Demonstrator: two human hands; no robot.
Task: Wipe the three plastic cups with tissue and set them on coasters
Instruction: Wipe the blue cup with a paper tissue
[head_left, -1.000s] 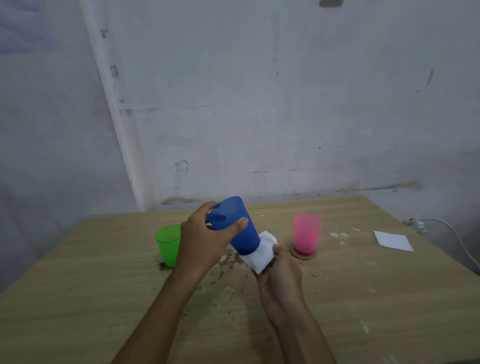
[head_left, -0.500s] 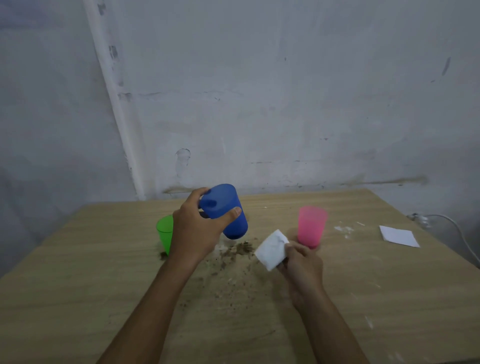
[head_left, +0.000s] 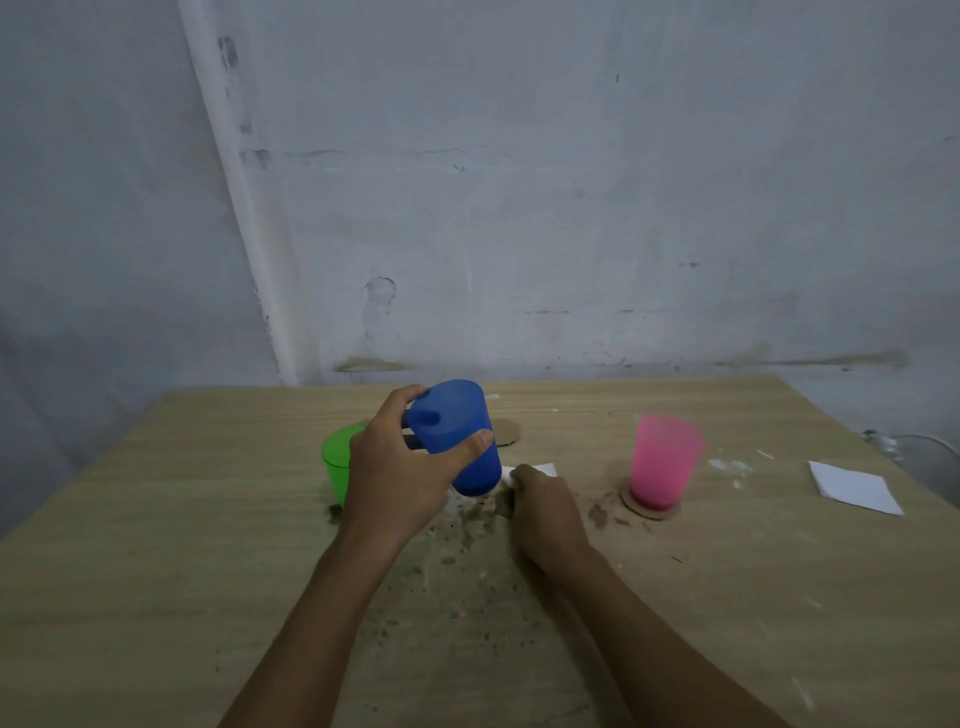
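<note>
My left hand (head_left: 397, 480) grips the blue cup (head_left: 460, 434), holding it upside down and tilted above the wooden table (head_left: 156, 571). My right hand (head_left: 545, 506) pinches a white tissue (head_left: 535, 472) just right of the cup's mouth, low over the table. The pink cup (head_left: 662, 462) stands upright on a round cardboard coaster (head_left: 649, 506) at the right. A green cup (head_left: 337, 460) stands upright behind my left hand, partly hidden by it. A bare coaster (head_left: 508, 433) lies behind the blue cup.
Brown dirt crumbs (head_left: 467, 525) are scattered on the table under and in front of the blue cup. A folded white tissue (head_left: 854, 487) lies near the right edge. A grey wall rises behind the table, and a cable (head_left: 914, 441) hangs at far right.
The tissue came off the blue cup's mouth, and my right hand dropped with it toward the table. My left hand kept the cup upturned.
</note>
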